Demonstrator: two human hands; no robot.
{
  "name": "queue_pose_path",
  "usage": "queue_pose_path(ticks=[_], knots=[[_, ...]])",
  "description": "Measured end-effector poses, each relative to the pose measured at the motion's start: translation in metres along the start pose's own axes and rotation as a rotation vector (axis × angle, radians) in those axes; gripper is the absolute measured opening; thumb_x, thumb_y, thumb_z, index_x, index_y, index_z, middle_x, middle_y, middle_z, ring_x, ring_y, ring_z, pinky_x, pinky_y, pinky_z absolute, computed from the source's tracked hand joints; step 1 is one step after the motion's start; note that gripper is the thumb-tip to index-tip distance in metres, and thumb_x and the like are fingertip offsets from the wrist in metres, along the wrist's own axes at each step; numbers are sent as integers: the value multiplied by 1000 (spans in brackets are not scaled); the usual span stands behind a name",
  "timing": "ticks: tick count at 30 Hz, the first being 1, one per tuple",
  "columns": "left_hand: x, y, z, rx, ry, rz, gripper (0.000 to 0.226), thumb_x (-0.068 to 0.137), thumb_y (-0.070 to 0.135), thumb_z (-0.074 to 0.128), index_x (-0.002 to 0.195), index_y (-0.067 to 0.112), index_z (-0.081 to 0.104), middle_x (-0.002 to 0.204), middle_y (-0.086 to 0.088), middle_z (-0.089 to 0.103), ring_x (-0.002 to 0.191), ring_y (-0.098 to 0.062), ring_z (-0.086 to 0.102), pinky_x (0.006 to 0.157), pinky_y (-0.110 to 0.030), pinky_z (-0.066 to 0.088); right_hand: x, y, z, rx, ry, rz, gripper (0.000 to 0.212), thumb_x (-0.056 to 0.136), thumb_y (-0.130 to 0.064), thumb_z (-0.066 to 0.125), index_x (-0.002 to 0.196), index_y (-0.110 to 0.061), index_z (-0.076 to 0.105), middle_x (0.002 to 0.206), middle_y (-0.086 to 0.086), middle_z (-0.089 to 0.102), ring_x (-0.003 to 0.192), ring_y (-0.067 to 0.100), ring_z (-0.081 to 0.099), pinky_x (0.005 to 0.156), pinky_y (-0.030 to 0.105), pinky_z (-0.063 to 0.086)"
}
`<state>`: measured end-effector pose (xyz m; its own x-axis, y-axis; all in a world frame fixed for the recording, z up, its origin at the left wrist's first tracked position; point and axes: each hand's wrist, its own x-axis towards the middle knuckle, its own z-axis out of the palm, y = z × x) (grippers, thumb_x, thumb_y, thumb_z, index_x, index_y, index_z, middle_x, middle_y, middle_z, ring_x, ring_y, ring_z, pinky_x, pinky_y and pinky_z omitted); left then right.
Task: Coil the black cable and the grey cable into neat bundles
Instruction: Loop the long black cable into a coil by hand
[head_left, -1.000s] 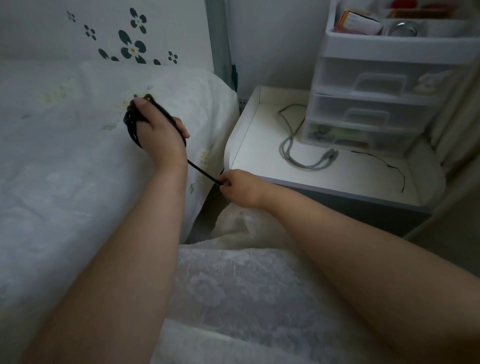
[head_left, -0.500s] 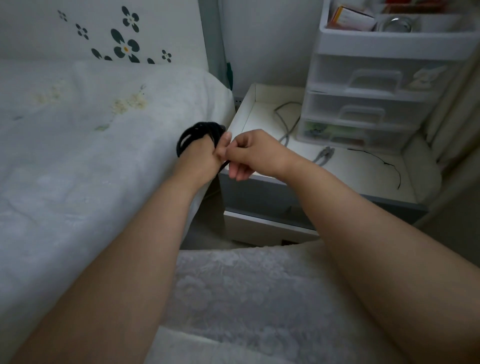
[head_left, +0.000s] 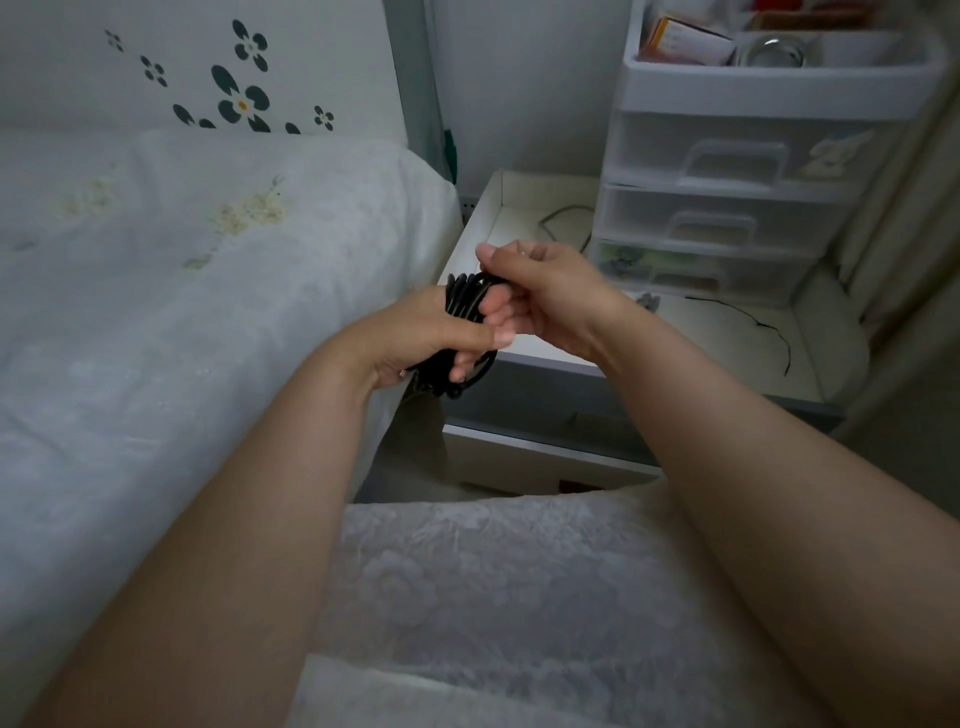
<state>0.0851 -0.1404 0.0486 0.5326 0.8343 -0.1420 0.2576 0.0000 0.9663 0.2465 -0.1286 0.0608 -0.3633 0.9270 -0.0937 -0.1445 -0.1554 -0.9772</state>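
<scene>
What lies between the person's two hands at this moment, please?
In the head view, the coiled black cable sits between them: the left hand grips the loops, and the right hand pinches them near the top.

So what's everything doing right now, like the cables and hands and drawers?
black cable: coiled in loops, gripped by both hands
left hand: curled round the coil
right hand: pinching the coil's top
grey cable: loose on the nightstand, mostly hidden behind the right hand
nightstand: holds the grey cable and drawers
drawers: all shut, top tray open with items in it
</scene>
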Motion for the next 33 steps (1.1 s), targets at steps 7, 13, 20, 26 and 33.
queue_pose_path(ticks=[7,13,20,26,33], knots=[[-3,3,5,-163,-178,-113,17,80,6,56,68,10,46,44,3,41,38,-10,41,49,-24,39,-7,0,-5,-921,262,-558,19,88,-34,57,84,-19,68,90,-10,58,87,9,55,83,31,46],[-10,12,4,-192,-335,-106,21,69,9,62,82,1,47,38,3,40,32,-9,39,46,-23,39,-35,-14,1,-1061,58,-446,35,86,-53,57,90,-22,72,80,-6,70,74,8,64,72,35,52],[-1,14,9,-327,-390,-65,16,68,9,60,59,9,47,35,4,40,28,-8,40,44,-23,41,-41,-22,-21,-724,-209,-295,37,78,-30,73,112,-16,64,98,-3,68,93,7,65,87,22,51],[24,23,38,-421,-449,-2,14,69,10,53,78,7,43,36,8,40,29,-5,39,45,-21,40,-46,-12,-34,-508,188,-477,30,93,-34,53,112,-13,66,85,-15,64,84,1,61,81,17,47],[54,24,61,-529,-461,-56,8,69,8,53,75,10,47,38,8,42,30,-6,41,46,-22,44,-57,13,-71,-199,326,-242,43,86,-58,52,95,-20,68,98,2,70,99,18,65,98,44,46]])
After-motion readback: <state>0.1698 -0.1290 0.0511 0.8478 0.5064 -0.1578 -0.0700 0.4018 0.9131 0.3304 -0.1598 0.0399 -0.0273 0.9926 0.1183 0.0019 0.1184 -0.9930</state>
